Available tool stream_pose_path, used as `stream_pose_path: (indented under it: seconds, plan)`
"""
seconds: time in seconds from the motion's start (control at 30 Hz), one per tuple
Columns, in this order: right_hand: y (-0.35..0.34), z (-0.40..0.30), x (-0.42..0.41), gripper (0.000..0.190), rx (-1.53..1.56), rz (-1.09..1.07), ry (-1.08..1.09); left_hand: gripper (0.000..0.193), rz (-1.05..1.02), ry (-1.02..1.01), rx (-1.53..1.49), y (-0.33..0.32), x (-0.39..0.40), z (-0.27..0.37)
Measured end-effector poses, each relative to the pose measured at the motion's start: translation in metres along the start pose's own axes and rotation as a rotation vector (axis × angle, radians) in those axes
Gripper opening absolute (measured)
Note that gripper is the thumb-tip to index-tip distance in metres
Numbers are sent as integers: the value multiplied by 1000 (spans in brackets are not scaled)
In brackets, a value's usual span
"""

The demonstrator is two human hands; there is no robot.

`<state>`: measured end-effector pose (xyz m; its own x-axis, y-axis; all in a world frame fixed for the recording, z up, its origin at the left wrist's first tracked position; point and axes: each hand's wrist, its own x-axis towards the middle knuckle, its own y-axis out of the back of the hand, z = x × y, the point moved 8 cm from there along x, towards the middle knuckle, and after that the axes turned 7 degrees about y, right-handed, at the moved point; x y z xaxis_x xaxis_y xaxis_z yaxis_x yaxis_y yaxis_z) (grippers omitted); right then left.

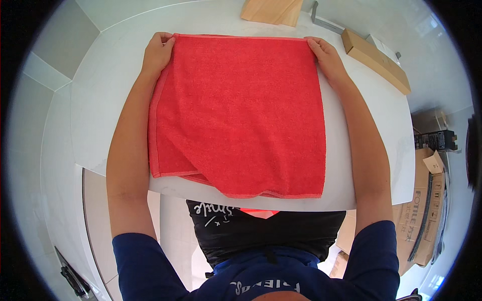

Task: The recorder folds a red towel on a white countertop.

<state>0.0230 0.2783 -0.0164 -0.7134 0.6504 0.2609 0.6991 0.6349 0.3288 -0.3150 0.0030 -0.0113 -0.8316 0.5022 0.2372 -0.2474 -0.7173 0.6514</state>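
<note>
A red terry towel (244, 113) lies folded in layers on the white tabletop (203, 192), its far edge drawn straight between both hands. At the towel's far left corner, my left hand (159, 52) pinches the cloth between thumb and fingers. My right hand (325, 56) grips the far right corner the same way. Wrinkles run through the near half, and the near left part shows lower layers sticking out beyond the top one. The near edge of the towel lies a little in from the table's near edge.
A wooden board (272, 12) stands at the far edge. Far right are a long cardboard box (376, 62), a grey metal bracket (327, 24) and a white box (383, 49). Flattened cartons (418, 210) and a black box (437, 140) are right of the table. Tiled wall borders the left.
</note>
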Motion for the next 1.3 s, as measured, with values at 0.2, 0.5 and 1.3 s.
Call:
stream_pose_path:
  seconds: [0.2, 0.5, 1.3]
  plan:
    - [6, -20, -7, 45, 132, -190, -101, 44, -150, 90, -379, -1, -7, 6]
    - [-4, -10, -11, 39, 187, -187, -160, 44, -348, 93, -455, -2, -10, 11]
    - [155, -266, -278, 48, -702, -224, 562, 44, -277, -588, 32, 174, -310, 211]
